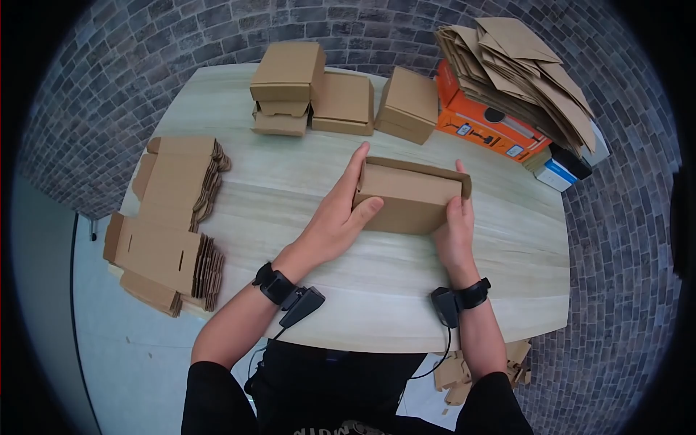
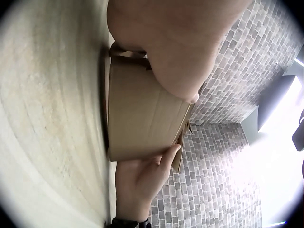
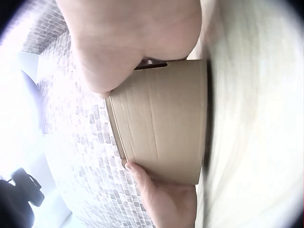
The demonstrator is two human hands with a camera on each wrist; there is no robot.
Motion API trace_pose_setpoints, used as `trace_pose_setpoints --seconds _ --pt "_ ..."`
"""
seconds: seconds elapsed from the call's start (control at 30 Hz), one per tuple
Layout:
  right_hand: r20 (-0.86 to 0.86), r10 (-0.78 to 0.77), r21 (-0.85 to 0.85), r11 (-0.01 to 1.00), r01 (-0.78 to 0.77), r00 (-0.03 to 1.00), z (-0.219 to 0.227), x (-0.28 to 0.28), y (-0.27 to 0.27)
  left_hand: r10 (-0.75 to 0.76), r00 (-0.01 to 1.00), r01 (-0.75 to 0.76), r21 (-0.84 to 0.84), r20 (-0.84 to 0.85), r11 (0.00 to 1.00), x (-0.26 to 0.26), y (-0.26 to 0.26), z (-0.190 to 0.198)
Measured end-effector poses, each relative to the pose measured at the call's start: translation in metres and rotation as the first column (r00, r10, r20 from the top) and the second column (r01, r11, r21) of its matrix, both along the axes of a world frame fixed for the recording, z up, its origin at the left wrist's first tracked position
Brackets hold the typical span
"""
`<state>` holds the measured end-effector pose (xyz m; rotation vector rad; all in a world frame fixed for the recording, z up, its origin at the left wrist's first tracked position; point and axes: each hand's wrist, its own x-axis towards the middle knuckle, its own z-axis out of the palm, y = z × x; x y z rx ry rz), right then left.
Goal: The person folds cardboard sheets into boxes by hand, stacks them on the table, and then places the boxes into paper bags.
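Note:
A brown cardboard box sits between both hands near the middle of the table, its long side facing the person. My left hand grips its left end, thumb over the near top edge and fingers along the end wall. At the opposite end, my right hand holds the box with its thumb at the top corner. Raised edges stand around the top panel at the back and right. In the left wrist view, the box's plain front wall shows close over the tabletop; the right wrist view shows the same wall.
Flat cardboard blanks lie in two stacks, one farther back and one nearer, at the table's left. Folded boxes stand along the back. An orange carton bears flattened cardboard at the back right. Cardboard pieces lie below the front edge.

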<state>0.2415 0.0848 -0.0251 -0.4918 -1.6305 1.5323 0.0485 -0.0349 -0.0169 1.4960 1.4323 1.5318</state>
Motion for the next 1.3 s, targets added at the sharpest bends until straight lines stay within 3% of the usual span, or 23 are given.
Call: trace_pose_setpoints --seconds 0.03,0.17,0.37,0.57,0.63,0.83,0.97,1.03,1.17,1.3 --pt "-0.022 -0.056 0.0 0.998 0.056 0.998 0.001 -0.001 -0.001 0.004 0.999 -0.003 0.018 -0.038 1.0 -0.001 0.001 -0.001" --pt "-0.033 -0.018 0.02 1.0 0.019 0.999 0.002 -0.001 0.0 0.006 1.0 -0.006 0.006 -0.014 1.0 -0.003 0.001 -0.004" --pt "-0.033 -0.057 0.032 0.998 0.058 0.998 0.01 -0.001 -0.004 -0.019 0.991 0.02 -0.003 0.134 1.0 -0.005 0.002 -0.008" --pt "0.068 -0.1 0.173 0.981 0.087 0.993 0.008 0.001 0.0 0.023 0.988 -0.024 0.008 0.151 1.0 -0.003 0.001 -0.005" --pt "-0.118 0.002 -0.043 0.999 -0.007 0.993 0.007 0.0 0.002 0.046 0.994 -0.051 0.051 0.096 0.997 -0.003 0.002 -0.01" --pt "-0.19 0.013 -0.181 0.982 -0.048 0.982 0.014 0.003 0.005 0.034 0.98 -0.049 0.071 0.197 0.996 -0.007 0.002 -0.002" --pt "-0.269 0.077 -0.175 0.976 -0.127 0.96 0.004 0.008 0.015 0.0 0.985 -0.007 0.042 0.172 0.999 -0.01 0.0 0.0" --pt "-0.398 0.128 -0.235 0.943 -0.236 0.908 0.001 0.009 0.016 -0.019 0.992 -0.003 0.172 0.127 0.985 -0.011 0.003 -0.004" --pt "-0.417 0.126 -0.243 0.939 -0.244 0.9 0.0 0.01 0.016 -0.023 0.996 0.013 0.119 0.08 0.993 -0.016 0.003 -0.009" --pt "-0.31 0.027 -0.24 0.965 -0.106 0.95 0.001 0.006 0.012 -0.11 0.974 0.099 0.066 0.197 0.993 -0.019 0.005 -0.011"
